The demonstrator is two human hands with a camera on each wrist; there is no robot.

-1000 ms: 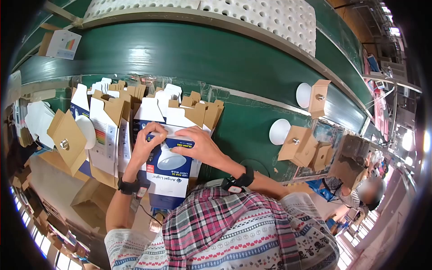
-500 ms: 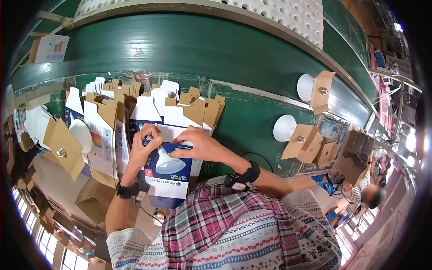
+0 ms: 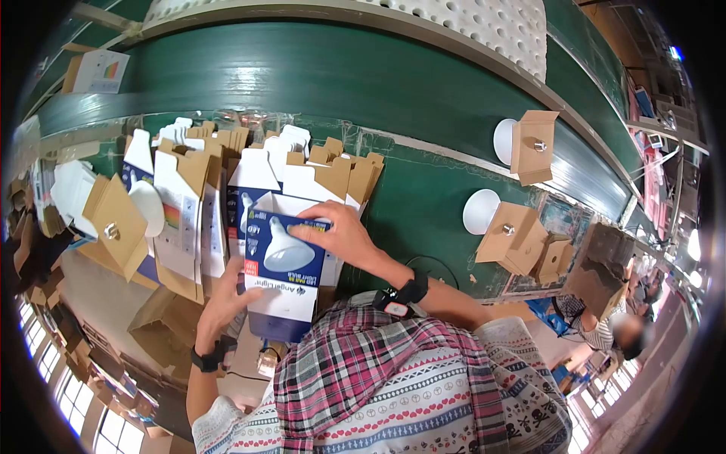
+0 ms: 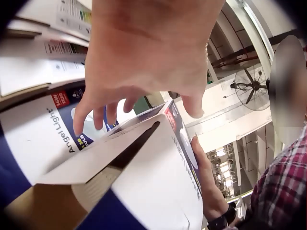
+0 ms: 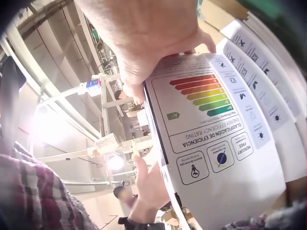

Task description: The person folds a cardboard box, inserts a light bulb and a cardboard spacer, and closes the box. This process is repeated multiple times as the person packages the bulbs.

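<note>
A blue and white light bulb box (image 3: pixel 281 304) with a printed bulb picture stands in front of the person's lap. The right hand (image 3: pixel 342 233) grips its upper right edge, thumb on the printed front and fingers behind. At the box's lower left side is the left hand (image 3: pixel 224 296), thumb reaching across toward the front. In the left wrist view this left hand (image 4: pixel 144 62) spreads its fingers and thumb around a gap along the box side. A ribbed pale part (image 4: pixel 98 188) shows inside the gap. The right wrist view shows the energy rating panel (image 5: pixel 206 110).
Rows of flat cartons (image 3: pixel 178 227) stand behind and left of the box. White bulbs in cardboard inserts sit at the left (image 3: pixel 115 227) and right (image 3: pixel 508 231). A green conveyor belt (image 3: pixel 302 76) runs beyond, with a white perforated tray (image 3: pixel 469 30) behind it.
The left hand has let go of the box's top edge and moved down to its lower left side. The right hand stays at the upper right, and the box's top opening now shows.
</note>
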